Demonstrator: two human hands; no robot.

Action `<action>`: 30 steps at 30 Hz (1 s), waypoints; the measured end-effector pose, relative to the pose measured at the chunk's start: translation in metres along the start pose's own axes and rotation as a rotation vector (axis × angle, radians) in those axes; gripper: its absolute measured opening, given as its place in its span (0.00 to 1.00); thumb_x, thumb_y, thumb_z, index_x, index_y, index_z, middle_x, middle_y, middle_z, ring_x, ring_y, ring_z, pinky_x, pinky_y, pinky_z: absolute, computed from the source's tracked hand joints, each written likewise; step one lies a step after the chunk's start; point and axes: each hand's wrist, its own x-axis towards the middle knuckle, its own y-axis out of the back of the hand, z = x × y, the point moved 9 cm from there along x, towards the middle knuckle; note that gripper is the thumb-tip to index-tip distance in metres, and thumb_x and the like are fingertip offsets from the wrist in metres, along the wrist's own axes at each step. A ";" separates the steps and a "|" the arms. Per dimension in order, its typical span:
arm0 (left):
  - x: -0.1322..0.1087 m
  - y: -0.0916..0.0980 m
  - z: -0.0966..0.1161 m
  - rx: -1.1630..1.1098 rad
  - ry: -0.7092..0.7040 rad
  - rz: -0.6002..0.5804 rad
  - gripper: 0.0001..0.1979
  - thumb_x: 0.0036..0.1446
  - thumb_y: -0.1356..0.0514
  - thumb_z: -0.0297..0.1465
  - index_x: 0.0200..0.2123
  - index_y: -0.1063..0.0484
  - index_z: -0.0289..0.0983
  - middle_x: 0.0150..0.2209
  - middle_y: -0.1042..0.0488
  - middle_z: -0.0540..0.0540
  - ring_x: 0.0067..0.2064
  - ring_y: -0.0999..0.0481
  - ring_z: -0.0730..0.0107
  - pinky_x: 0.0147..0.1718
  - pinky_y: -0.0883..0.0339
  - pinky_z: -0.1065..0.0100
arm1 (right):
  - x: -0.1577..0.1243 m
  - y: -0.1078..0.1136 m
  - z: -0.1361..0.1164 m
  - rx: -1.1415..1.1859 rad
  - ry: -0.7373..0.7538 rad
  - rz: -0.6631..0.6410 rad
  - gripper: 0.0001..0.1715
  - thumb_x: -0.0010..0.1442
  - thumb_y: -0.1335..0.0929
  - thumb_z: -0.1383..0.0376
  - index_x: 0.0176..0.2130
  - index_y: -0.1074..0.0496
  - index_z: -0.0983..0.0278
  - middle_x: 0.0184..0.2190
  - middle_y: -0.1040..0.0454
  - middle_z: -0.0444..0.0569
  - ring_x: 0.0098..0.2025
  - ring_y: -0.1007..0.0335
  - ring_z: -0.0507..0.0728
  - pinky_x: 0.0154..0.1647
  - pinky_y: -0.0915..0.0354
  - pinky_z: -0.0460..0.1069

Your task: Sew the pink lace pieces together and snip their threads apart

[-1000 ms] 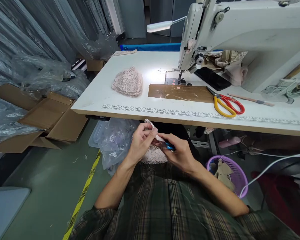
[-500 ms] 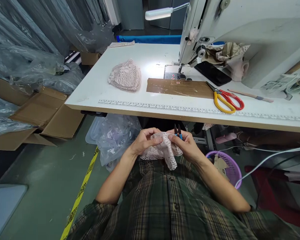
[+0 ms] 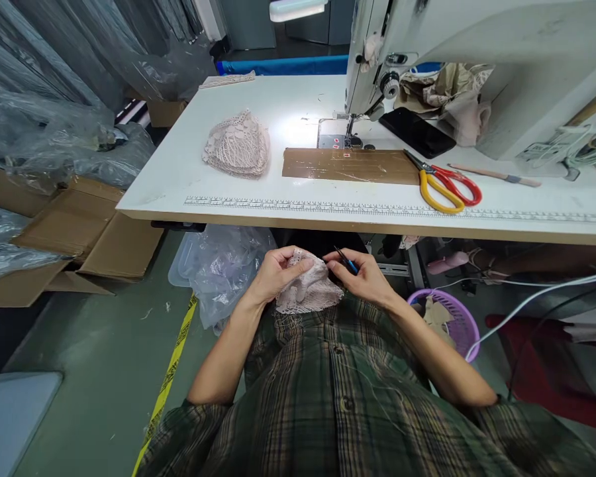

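Over my lap, just below the table edge, my left hand (image 3: 278, 275) pinches a pale pink lace piece (image 3: 310, 291) between thumb and fingers. My right hand (image 3: 362, 277) grips small thread snips (image 3: 347, 262) with dark blades and a blue part; its fingertips are at the lace's right edge. Whether they also pinch the lace I cannot tell. On the table lies a pile of similar lace pieces (image 3: 238, 146). Red-and-yellow-handled scissors (image 3: 442, 185) rest at the right end of a brown strip (image 3: 347, 165).
A sewing machine (image 3: 377, 73) stands on the white table (image 3: 169, 179), with a black phone (image 3: 417, 131) and fabric scraps (image 3: 444, 93) beside it. Below are a plastic-bagged bin (image 3: 223, 265) and a purple basket (image 3: 461, 324). An open cardboard box (image 3: 79, 225) sits at left.
The lace has been turned and gathered toward my left hand; its hanging strip no longer shows. The snips have tilted from upright to pointing up-left. My view has shifted slightly.
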 end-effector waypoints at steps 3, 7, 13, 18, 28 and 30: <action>0.001 -0.001 -0.002 0.063 -0.001 -0.021 0.12 0.46 0.29 0.37 0.32 0.20 0.35 0.32 0.20 0.46 0.33 0.24 0.70 0.36 0.32 0.70 | 0.008 -0.001 -0.015 0.011 0.082 0.024 0.15 0.59 0.32 0.60 0.42 0.22 0.65 0.33 0.23 0.48 0.31 0.32 0.52 0.30 0.37 0.46; 0.003 0.001 -0.004 0.023 0.000 -0.011 0.14 0.45 0.28 0.37 0.34 0.20 0.35 0.35 0.19 0.45 0.36 0.23 0.68 0.39 0.31 0.69 | 0.016 -0.007 -0.029 0.038 0.182 0.007 0.15 0.59 0.32 0.62 0.44 0.22 0.64 0.39 0.22 0.51 0.39 0.28 0.55 0.40 0.33 0.49; 0.006 0.005 -0.009 -0.176 0.077 0.023 0.22 0.42 0.25 0.34 0.41 0.24 0.34 0.35 0.20 0.45 0.34 0.23 0.71 0.36 0.30 0.72 | 0.022 -0.013 -0.004 0.182 0.025 -0.064 0.17 0.57 0.34 0.65 0.45 0.23 0.66 0.34 0.22 0.48 0.31 0.31 0.52 0.33 0.34 0.48; 0.007 0.005 -0.013 -0.164 0.082 0.012 0.23 0.42 0.26 0.36 0.41 0.25 0.33 0.39 0.20 0.42 0.37 0.21 0.68 0.39 0.30 0.69 | 0.021 -0.015 0.003 0.122 0.004 -0.115 0.17 0.55 0.31 0.62 0.44 0.23 0.66 0.32 0.24 0.46 0.25 0.40 0.48 0.26 0.40 0.45; 0.010 0.015 -0.012 0.040 0.023 0.110 0.17 0.41 0.27 0.37 0.31 0.27 0.35 0.26 0.24 0.50 0.25 0.29 0.76 0.26 0.38 0.74 | 0.023 -0.011 -0.005 0.006 0.104 -0.089 0.12 0.59 0.31 0.58 0.34 0.25 0.65 0.31 0.24 0.46 0.34 0.31 0.53 0.38 0.37 0.48; 0.010 0.016 -0.012 0.049 0.007 0.120 0.17 0.40 0.27 0.37 0.29 0.28 0.35 0.25 0.25 0.51 0.25 0.30 0.77 0.25 0.39 0.75 | 0.023 -0.011 -0.007 -0.012 0.118 -0.083 0.11 0.59 0.32 0.59 0.34 0.25 0.65 0.32 0.24 0.46 0.35 0.31 0.53 0.39 0.37 0.48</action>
